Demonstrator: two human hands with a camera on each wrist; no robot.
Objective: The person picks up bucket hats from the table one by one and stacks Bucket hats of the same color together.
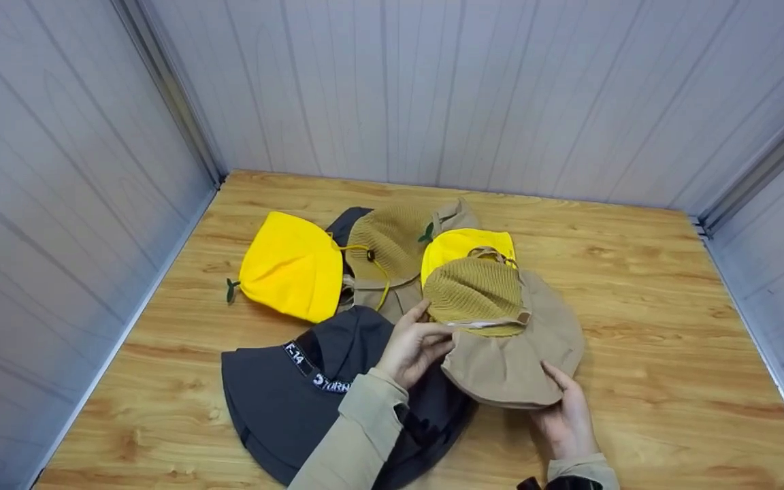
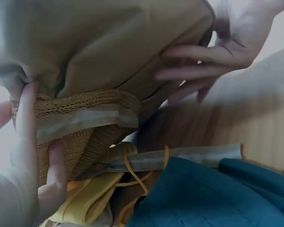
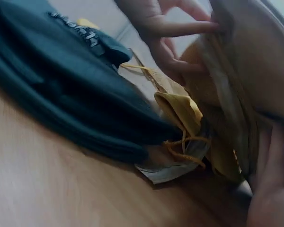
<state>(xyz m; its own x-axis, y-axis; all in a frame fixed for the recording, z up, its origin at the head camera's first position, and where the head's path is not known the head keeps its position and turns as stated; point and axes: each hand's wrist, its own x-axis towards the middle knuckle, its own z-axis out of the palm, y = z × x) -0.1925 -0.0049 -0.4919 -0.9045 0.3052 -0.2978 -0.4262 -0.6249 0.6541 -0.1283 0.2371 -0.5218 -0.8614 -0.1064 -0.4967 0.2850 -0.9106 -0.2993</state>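
A sun hat with a ribbed mustard crown [image 1: 477, 292] and a wide beige brim [image 1: 501, 367] is held up by both hands. My left hand [image 1: 416, 347] pinches its near-left edge; in the left wrist view, the fingers lie along the pale band [image 2: 85, 122] inside the crown. My right hand [image 1: 567, 418] grips the front right of the brim, thumb on top and fingers underneath. Under my left forearm lies a dark bucket hat [image 1: 276, 401] with white lettering, its wide brim facing the front.
A yellow hat [image 1: 293, 269] with a green sprout lies at the left. Behind, a second mustard-and-beige hat [image 1: 392, 238] partly covers something dark. Another yellow hat [image 1: 446, 246] shows past the held hat. Pale panel walls [image 1: 419, 88] surround the wooden table [image 1: 678, 381].
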